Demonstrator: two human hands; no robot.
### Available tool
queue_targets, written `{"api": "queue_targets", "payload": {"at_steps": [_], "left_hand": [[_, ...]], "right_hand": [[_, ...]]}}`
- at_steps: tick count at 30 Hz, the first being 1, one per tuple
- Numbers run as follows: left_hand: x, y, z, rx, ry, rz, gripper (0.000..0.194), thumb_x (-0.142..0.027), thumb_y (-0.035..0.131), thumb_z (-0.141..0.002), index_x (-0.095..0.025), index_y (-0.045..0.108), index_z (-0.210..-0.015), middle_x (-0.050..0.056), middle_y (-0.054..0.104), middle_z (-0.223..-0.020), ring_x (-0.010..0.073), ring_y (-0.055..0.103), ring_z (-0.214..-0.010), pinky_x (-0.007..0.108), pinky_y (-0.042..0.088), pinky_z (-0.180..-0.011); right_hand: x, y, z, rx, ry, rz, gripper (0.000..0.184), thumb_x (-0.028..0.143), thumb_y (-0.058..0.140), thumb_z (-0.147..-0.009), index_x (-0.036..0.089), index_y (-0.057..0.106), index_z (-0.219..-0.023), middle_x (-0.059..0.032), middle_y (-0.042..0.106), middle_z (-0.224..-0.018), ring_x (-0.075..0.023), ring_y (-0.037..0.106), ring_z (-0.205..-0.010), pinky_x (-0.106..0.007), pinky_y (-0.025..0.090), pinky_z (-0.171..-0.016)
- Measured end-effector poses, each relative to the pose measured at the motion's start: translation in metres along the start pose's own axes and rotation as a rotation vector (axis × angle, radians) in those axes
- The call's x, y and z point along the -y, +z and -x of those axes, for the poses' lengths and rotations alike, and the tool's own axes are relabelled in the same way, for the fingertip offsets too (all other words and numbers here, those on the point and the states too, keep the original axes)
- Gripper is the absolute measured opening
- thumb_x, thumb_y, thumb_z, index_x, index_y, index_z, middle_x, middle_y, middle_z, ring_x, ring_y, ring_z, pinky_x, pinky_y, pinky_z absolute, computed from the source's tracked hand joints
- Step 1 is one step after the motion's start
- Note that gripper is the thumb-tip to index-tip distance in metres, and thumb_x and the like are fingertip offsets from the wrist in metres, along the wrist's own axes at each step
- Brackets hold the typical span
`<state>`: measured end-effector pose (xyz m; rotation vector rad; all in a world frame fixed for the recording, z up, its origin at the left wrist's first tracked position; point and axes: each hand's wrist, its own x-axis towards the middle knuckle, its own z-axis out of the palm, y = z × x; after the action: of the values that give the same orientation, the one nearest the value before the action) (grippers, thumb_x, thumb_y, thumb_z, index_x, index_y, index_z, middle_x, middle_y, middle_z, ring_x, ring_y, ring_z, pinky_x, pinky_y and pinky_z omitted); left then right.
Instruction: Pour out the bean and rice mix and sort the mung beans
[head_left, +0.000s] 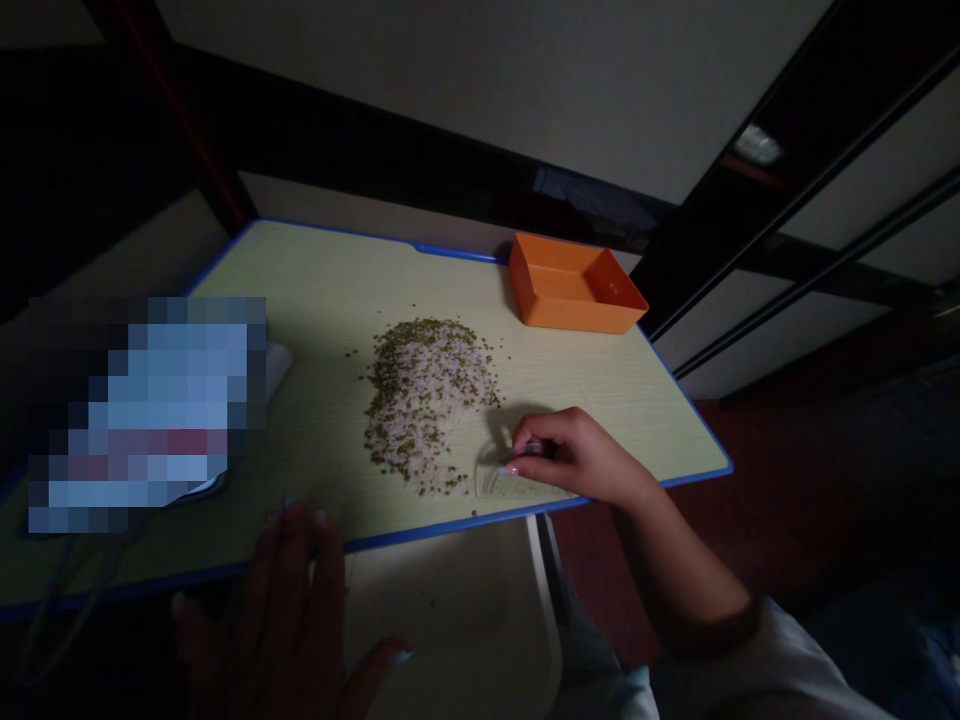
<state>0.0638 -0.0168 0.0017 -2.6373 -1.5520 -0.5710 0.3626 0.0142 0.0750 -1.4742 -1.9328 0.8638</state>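
The right hand's fingertips (517, 455) are pinched together on the edge of a small clear plastic piece (499, 478) that lies flat on the table, just right of the near end of a heap of mixed grains (427, 400). What the piece is cannot be made out in the dim light. The right hand (574, 460) rests knuckles-up on the tabletop, its wrist and pale sleeve running off toward the near right.

The left hand (289, 610) lies flat with its fingers spread apart, holding nothing; its fingertips reach over the near blue edge of the table (315, 290), well left of the heap.

The heap, green and pale grains together, sits mid-table, with stray grains scattered around it. An orange tray (574, 285) stands at the far right corner, apart from the heap. A blurred-out object lies at the left side.
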Motion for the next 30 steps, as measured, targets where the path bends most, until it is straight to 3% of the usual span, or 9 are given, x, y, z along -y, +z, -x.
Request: {"api": "queue_targets", "payload": {"at_steps": [15,23,30], "left_hand": [[0.002,-0.001,-0.002,-0.057,0.097,-0.051,0.075,-0.033,0.038,-0.089,-0.008,0.003,-0.151,0.017,-0.001,-0.166,0.021,-0.006,-0.154,0.059,-0.01,-0.122],[0.003,0.001,-0.001,-0.073,0.085,-0.043,0.075,-0.035,0.039,-0.089,-0.008,0.006,-0.151,0.019,0.003,-0.165,0.0213,-0.005,-0.155,0.061,-0.008,-0.121],[0.001,0.001,-0.002,-0.06,0.076,-0.053,0.076,-0.036,0.039,-0.089,-0.007,0.006,-0.15,0.02,0.004,-0.165,0.0208,-0.005,-0.155,0.061,-0.009,-0.121]], "right_hand": [[0.021,0.012,-0.001,0.083,-0.133,0.12,0.019,0.036,0.066,-0.089,0.019,0.062,-0.081,0.0043,0.056,-0.063,-0.0082,0.051,-0.058,-0.022,0.034,-0.059],[0.026,0.008,0.009,-0.15,0.084,0.189,0.022,0.039,0.065,-0.089,0.02,0.061,-0.08,0.0044,0.055,-0.062,-0.008,0.046,-0.054,-0.023,0.03,-0.055],[0.036,0.026,0.012,-0.133,0.166,0.213,0.021,0.039,0.063,-0.089,0.02,0.059,-0.08,0.0031,0.059,-0.064,-0.0095,0.052,-0.057,-0.024,0.031,-0.057]]}}
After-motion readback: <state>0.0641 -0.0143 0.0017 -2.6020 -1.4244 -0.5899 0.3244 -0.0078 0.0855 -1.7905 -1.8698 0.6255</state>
